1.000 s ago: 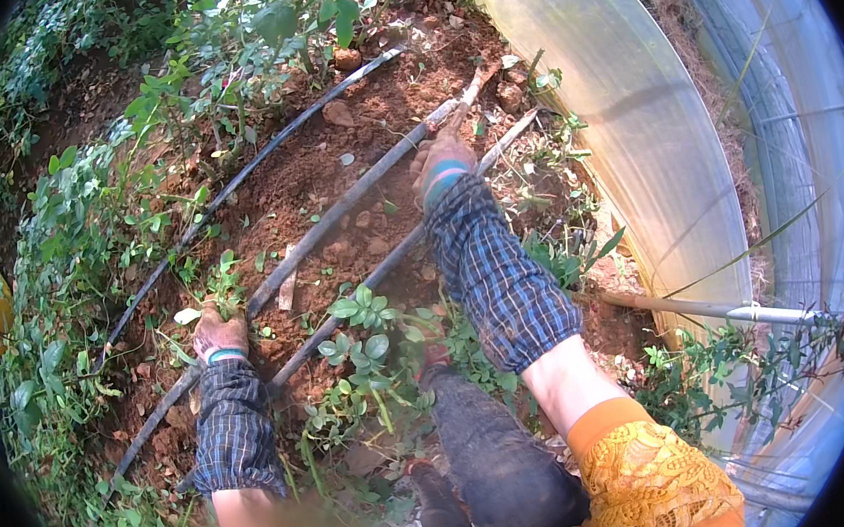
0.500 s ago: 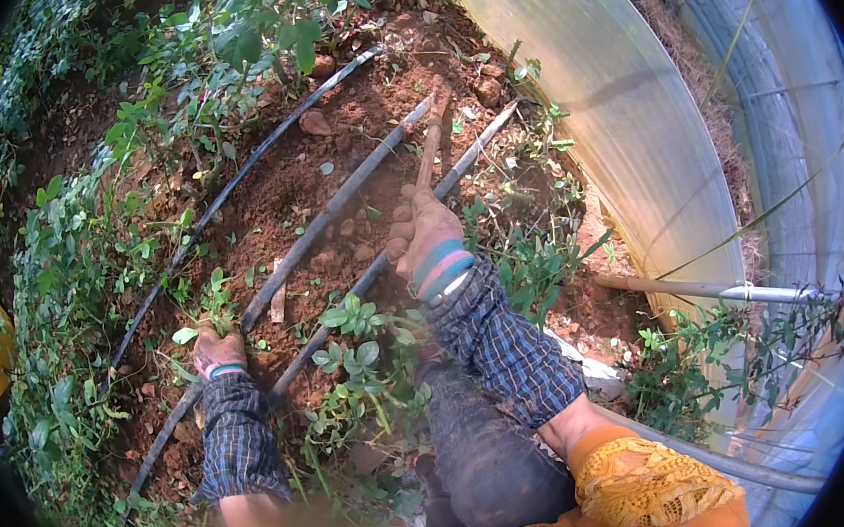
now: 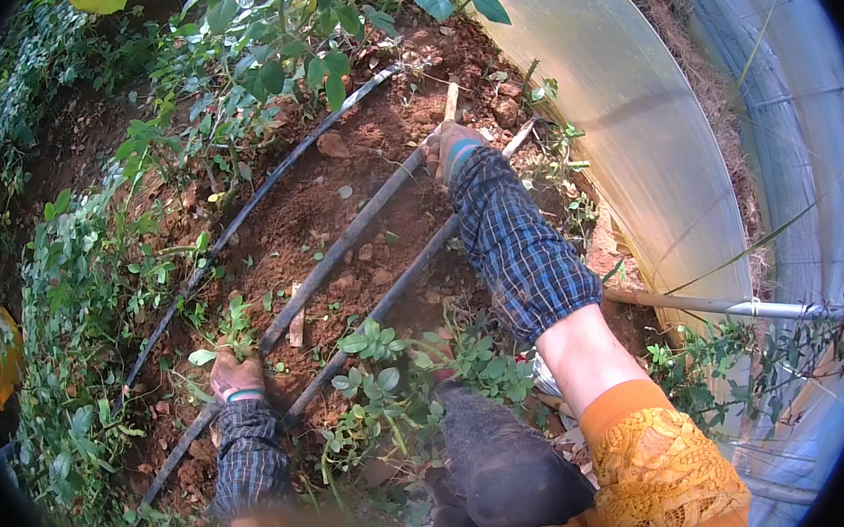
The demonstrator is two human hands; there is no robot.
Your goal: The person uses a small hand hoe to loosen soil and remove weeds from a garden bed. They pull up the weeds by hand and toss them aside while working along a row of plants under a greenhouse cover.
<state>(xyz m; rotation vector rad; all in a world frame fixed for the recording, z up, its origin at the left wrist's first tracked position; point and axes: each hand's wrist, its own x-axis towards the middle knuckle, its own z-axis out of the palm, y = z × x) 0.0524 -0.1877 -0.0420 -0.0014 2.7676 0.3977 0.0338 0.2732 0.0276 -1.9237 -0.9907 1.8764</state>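
My left hand [image 3: 236, 376], in a soil-stained glove with a teal cuff, is closed around a small bunch of green weeds [image 3: 237, 330]. It is low over the bed beside a dark hose [image 3: 340, 248]. Farther forward, my right hand [image 3: 454, 148], gloved the same way, grips a wooden stick [image 3: 452, 100] whose pale end juts out beyond the fingers. Whether the stick has a tool head is hidden. This hand is close to the far end of the same hose, over loose red-brown soil [image 3: 382, 267].
A second hose [image 3: 412, 266] runs nearer me and a thin black one [image 3: 247, 211] lies to the left. Leafy plants [image 3: 86, 323] crowd the left side and front. A plastic sheet [image 3: 616, 76] curves along the right, with a metal pipe [image 3: 787, 310]. My knee [image 3: 519, 456] is below.
My right hand has moved forward and slightly right, away from me, still holding the stick. The stick now shows only a short end. My left hand keeps the weeds, barely shifted.
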